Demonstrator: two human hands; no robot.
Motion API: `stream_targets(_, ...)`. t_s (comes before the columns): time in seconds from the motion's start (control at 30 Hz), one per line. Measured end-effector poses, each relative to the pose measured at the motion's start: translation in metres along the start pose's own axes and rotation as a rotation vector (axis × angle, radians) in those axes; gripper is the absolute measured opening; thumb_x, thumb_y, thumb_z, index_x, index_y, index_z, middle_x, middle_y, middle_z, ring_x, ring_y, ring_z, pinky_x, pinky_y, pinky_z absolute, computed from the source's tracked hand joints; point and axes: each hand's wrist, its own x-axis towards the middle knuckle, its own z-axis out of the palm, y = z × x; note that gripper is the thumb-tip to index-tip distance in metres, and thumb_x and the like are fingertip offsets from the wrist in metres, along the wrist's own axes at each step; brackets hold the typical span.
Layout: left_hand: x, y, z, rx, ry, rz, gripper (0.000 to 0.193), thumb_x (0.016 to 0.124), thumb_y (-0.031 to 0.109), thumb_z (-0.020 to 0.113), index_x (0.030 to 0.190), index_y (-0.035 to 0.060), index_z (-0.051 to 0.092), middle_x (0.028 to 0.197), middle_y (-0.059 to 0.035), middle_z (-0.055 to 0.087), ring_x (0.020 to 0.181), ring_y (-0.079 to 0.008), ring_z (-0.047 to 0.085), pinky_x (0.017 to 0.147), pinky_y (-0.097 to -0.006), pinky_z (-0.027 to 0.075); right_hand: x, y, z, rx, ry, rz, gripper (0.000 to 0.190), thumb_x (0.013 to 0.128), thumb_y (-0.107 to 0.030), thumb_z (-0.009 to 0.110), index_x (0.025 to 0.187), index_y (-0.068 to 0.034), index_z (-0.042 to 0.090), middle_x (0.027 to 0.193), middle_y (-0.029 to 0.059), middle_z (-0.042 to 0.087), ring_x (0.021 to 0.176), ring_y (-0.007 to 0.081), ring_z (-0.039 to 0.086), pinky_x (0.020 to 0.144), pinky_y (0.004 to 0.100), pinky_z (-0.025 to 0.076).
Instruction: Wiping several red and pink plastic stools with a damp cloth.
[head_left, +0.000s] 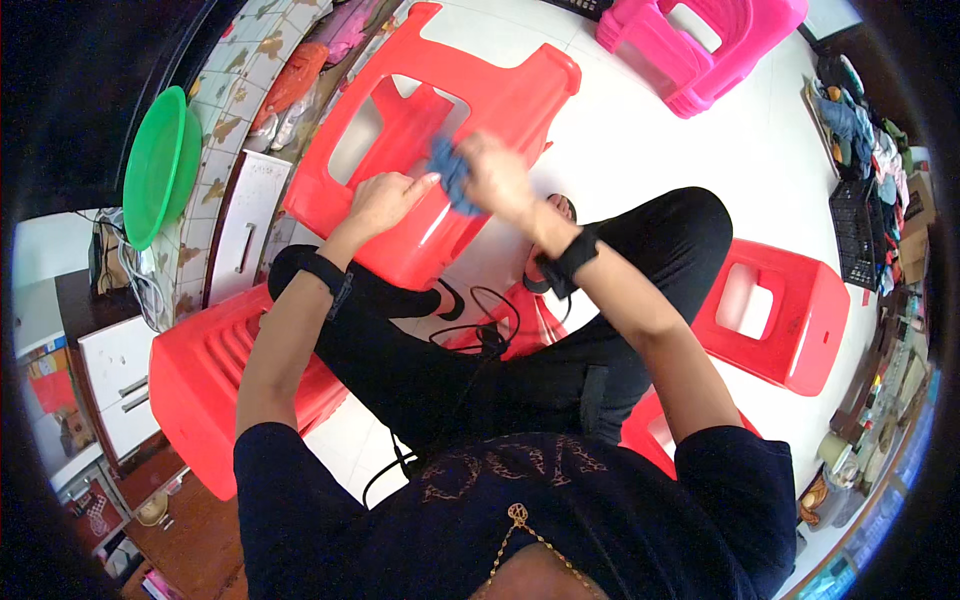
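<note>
A red plastic stool (499, 79) lies tipped over on the floor before me, its legs pointing away and its seat end near my knees. My left hand (385, 201) rests on the stool's upper side by the seat edge, thumb stretched towards the right. In my right hand (495, 176) is a bunched blue cloth (450, 172), against or just over the stool's side; motion blurs this hand. The stool's side has a large cut-out left of the cloth. The underside of the cloth is hidden.
Red stools stand at my right (806, 319) and left (195, 382). Stacked pink stools (697, 60) are at the far right. A green basin (157, 169) leans by the tiled counter. Black cables (491, 341) lie between my feet. Black crates (855, 232) and clothes line the right side.
</note>
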Motion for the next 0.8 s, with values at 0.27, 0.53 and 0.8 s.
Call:
stream_targets(0.27, 0.001, 0.028, -0.026, -0.036, 0.044, 0.012, 0.064, 0.087, 0.057, 0.044, 0.059, 0.0019, 0.061, 0.062, -0.0195, 0.059, 0.063, -0.037, 0.059, 0.06, -0.0459, 0.045, 0.056, 0.089, -0.035, -0.189, 0.208, 0.224, 0.022, 0.071, -0.013, 0.062, 0.092, -0.007, 0.06, 0.09, 0.015, 0.054, 0.085, 0.0328, 0.057, 0.069, 0.0435, 0.05)
stream_targets(0.53, 0.013, 0.033, -0.063, -0.427, 0.078, -0.063, 0.061, 0.087, 0.053, 0.054, 0.055, 0.0009, 0.056, 0.048, -0.0055, 0.049, 0.046, -0.0138, 0.048, 0.048, -0.0312, 0.038, 0.14, 0.172, -0.094, -0.196, 0.313, 0.403, 0.044, 0.073, -0.043, 0.068, 0.107, -0.017, 0.06, 0.1, 0.0177, 0.062, 0.097, 0.0364, 0.057, 0.076, 0.0445, 0.049)
stream_targets(0.8, 0.009, 0.036, -0.064, -0.718, -0.07, -0.242, 0.048, 0.091, 0.045, 0.053, 0.069, 0.0034, 0.066, 0.061, 0.0026, 0.056, 0.057, -0.0049, 0.051, 0.052, -0.022, 0.039, 0.209, 0.159, -0.108, -0.151, -0.178, 0.551, 0.065, 0.059, -0.055, 0.074, 0.105, -0.008, 0.067, 0.111, 0.0152, 0.063, 0.102, 0.0303, 0.061, 0.086, 0.0407, 0.047)
